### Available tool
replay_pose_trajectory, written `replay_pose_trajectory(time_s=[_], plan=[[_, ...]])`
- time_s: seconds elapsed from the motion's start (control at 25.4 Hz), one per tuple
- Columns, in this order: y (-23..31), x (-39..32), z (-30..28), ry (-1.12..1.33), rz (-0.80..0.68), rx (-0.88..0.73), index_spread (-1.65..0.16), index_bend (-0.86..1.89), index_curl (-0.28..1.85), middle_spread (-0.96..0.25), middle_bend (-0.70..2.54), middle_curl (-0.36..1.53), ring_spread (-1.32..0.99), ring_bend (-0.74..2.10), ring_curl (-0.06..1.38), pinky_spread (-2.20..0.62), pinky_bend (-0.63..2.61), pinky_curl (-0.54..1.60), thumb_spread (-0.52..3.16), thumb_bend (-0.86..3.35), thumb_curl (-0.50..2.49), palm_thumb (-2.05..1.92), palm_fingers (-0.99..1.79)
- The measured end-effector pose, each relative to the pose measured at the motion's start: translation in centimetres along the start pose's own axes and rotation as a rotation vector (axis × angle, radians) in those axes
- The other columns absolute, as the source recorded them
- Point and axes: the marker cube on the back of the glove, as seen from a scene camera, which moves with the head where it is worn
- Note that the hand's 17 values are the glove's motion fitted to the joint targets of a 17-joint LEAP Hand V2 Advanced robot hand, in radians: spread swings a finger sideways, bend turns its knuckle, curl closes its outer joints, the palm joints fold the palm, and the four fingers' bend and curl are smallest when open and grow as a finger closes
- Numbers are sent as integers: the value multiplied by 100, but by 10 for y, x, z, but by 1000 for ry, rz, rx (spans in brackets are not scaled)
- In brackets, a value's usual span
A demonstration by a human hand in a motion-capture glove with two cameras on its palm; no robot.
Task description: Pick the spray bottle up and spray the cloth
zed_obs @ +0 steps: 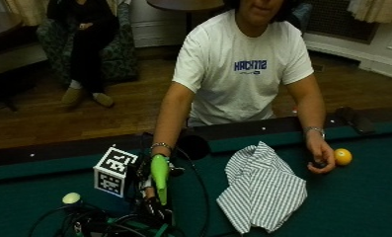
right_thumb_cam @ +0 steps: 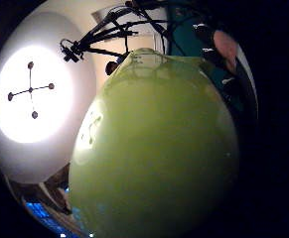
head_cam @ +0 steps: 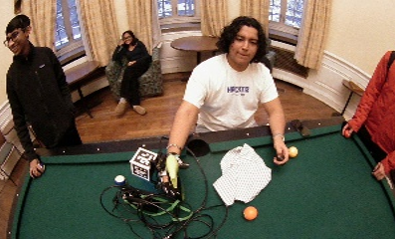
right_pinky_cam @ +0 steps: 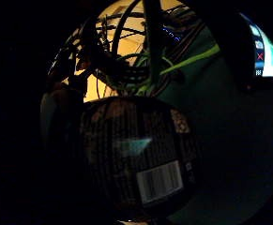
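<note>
grip wrapped round spray bottle | cloth beside, apart | green felt open beyond

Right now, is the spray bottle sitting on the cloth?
No, the green spray bottle is in the gloved right hand, apart from the striped cloth.

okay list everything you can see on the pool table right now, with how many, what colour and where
Spray bottle: one, lime green, lifted off the felt, beside the cloth.
Cloth: one, white with grey stripes, crumpled mid-table.
Yellow ball: one, by the bare hand.
Orange ball: one, on the felt below the cloth.
White ball: one, near the cables.
Pool table: one, green felt, dark rail.
Gloved right hand: grips the spray bottle.
Bare hand: rests on the felt near the rail.
</note>
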Motion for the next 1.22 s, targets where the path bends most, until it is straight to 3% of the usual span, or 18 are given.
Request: replay_pose_trajectory(time_s=[0.24, 0.47, 0.55, 0.71, 0.9, 1.22], plan=[[-3, 3, 2, 22, 17, 55, -29, 6, 21, -15, 23, 39, -19, 77, 42, -18, 58, 41, 90, -5, 38, 57, 111], [10, 5, 3, 9, -2, 34, -27, 13, 23, -13, 25, 41, -18, 80, 45, -21, 51, 41, 92, -2, 38, 60, 119], [14, -2, 4, -3, -37, 24, -27, 23, 27, -16, 47, 47, -17, 71, 43, -21, 39, 38, 94, 2, 40, 68, 135], [33, -21, -2, -29, -111, 23, -26, 28, 32, -16, 58, 52, -18, 66, 43, -24, 38, 38, 83, 7, 48, 83, 142], [52, -80, -14, -42, -185, -8, -25, 35, 37, -15, 62, 54, -19, 68, 44, -28, 38, 37, 70, 5, 54, 89, 144], [93, -196, -30, -39, -389, -184, -24, 42, 44, -16, 67, 56, -19, 70, 46, -30, 40, 38, 55, 1, 61, 94, 142]])
